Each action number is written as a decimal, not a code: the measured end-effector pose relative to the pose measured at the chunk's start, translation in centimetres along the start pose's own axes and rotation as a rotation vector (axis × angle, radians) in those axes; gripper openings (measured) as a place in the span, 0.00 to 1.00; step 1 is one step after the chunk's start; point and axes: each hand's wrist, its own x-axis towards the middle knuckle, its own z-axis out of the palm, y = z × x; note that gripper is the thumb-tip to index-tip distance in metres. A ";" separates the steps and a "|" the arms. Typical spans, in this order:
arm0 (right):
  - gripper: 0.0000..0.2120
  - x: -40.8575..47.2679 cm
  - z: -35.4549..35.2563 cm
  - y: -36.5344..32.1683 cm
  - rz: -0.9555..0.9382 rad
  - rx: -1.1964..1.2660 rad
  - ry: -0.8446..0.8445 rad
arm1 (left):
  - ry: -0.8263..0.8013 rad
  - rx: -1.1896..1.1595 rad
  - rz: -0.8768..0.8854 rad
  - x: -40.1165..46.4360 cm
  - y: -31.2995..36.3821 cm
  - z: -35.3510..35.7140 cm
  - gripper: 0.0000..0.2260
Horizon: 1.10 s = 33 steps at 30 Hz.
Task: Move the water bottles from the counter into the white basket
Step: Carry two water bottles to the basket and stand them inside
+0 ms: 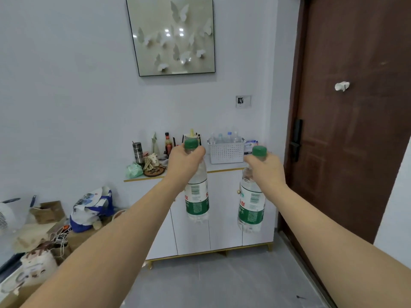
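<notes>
From the head camera, both arms reached forward toward a white cabinet, and each hand carried one water bottle by its neck. The left hand [185,160] had its fingers curled round the neck of the left bottle [196,194] just under the green cap, so that the cap stood above the knuckles and the clear body hung upright below the hand. The right hand [265,167] gripped the right bottle [251,205] the same way, green cap above the fingers, body hanging below, tilted a little. The two bottles hung apart, in the air in front of the cabinet doors, not touching the countertop [222,167]. Each bottle wore a white and green label with a barcode and red and white Chinese characters; only a character like "泉" in red and "水" in white could be made out, the rest too small to read. Two bottles were in hand. The white basket [225,151], perforated, stood on the countertop toward its right back corner, against the wall, and held several clear bottles, about four, their count unsure through blur. Left of the basket along the counter stood a steel tumbler [137,152], a dark sauce bottle [168,143] and a pale green bag [134,170] near the left front edge.
</notes>
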 end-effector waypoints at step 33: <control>0.04 42.6 14.5 11.3 0.111 0.228 -0.005 | -0.010 -0.028 -0.019 42.0 -13.2 16.2 0.09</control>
